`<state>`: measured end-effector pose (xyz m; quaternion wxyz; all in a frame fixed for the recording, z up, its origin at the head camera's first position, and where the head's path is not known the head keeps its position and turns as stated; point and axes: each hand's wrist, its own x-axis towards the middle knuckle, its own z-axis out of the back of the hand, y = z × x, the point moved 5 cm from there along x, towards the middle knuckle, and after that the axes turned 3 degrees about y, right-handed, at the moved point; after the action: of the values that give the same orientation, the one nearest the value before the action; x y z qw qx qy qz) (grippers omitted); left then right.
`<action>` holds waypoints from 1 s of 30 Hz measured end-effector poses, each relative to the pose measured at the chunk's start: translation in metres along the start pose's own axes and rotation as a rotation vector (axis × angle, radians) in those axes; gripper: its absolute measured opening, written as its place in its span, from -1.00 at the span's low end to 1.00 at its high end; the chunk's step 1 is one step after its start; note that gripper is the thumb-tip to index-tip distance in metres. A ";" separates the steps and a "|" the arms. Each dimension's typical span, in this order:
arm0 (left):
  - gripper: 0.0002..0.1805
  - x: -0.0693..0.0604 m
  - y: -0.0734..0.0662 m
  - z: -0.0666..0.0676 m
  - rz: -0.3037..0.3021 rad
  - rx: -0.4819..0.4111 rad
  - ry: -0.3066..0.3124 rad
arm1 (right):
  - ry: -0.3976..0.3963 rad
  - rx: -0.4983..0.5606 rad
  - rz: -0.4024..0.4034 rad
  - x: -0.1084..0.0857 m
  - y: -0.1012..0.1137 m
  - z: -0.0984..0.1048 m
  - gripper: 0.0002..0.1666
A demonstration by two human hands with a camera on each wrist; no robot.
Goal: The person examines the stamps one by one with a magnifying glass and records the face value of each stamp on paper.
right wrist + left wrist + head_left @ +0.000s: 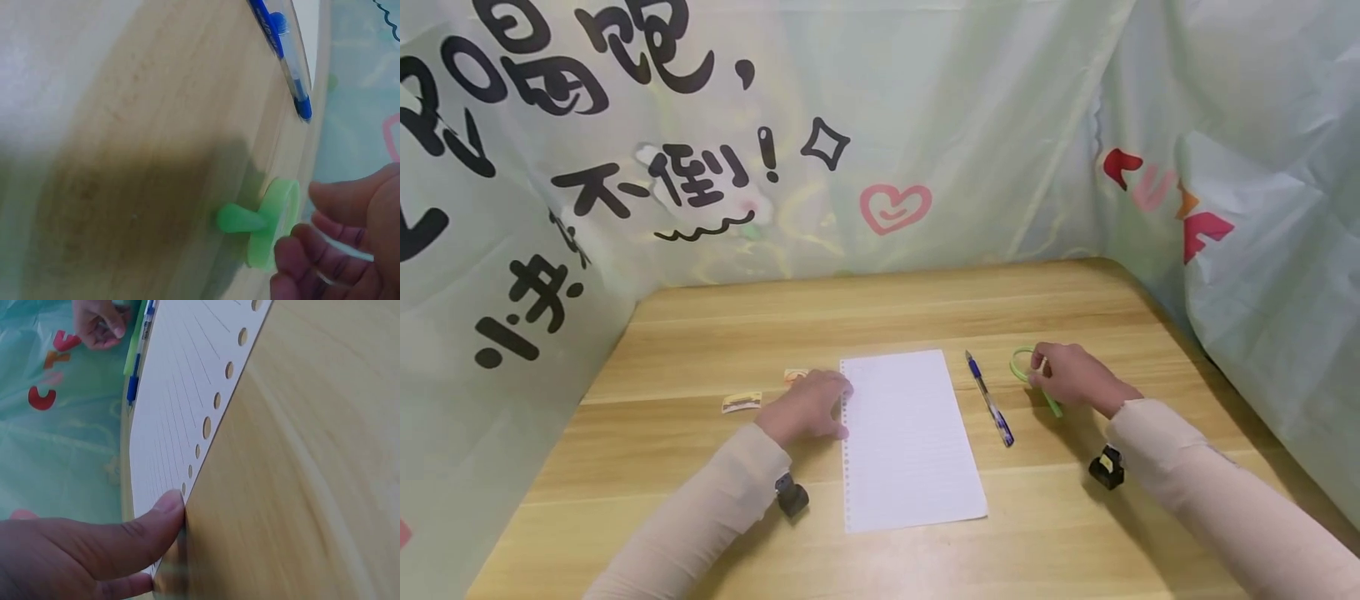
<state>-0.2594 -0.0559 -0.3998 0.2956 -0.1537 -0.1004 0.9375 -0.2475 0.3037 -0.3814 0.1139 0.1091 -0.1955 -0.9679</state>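
A sheet of lined, hole-punched paper (910, 450) lies flat on the wooden table. My left hand (808, 407) rests at its punched left edge; in the left wrist view the thumb (147, 534) lies straight against that edge. My right hand (1078, 379) hovers at a green magnifying glass (275, 225), its thumb apart from the ring and its fingertips close to it. Whether those fingertips touch the ring I cannot tell. Between the paper and the magnifying glass lies a blue-and-clear pen (990, 402).
Two small printed paper pieces lie left of the sheet: one strip (742, 402) and another piece (795, 375) partly behind my left hand. Printed fabric (985, 133) hangs around the back and sides of the wooden table (700, 333).
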 end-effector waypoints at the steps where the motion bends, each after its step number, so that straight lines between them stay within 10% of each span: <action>1: -0.42 0.000 -0.001 0.001 0.002 0.011 -0.002 | -0.009 -0.018 0.024 0.002 0.003 0.000 -0.81; 30: -0.36 -0.002 -0.001 0.000 0.025 -0.019 -0.017 | -0.139 -0.359 0.512 0.033 0.053 -0.031 -0.66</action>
<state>-0.2577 -0.0558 -0.3986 0.2815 -0.1500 -0.1098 0.9414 -0.2612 0.2370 -0.3931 0.3576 -0.0320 -0.0500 -0.9320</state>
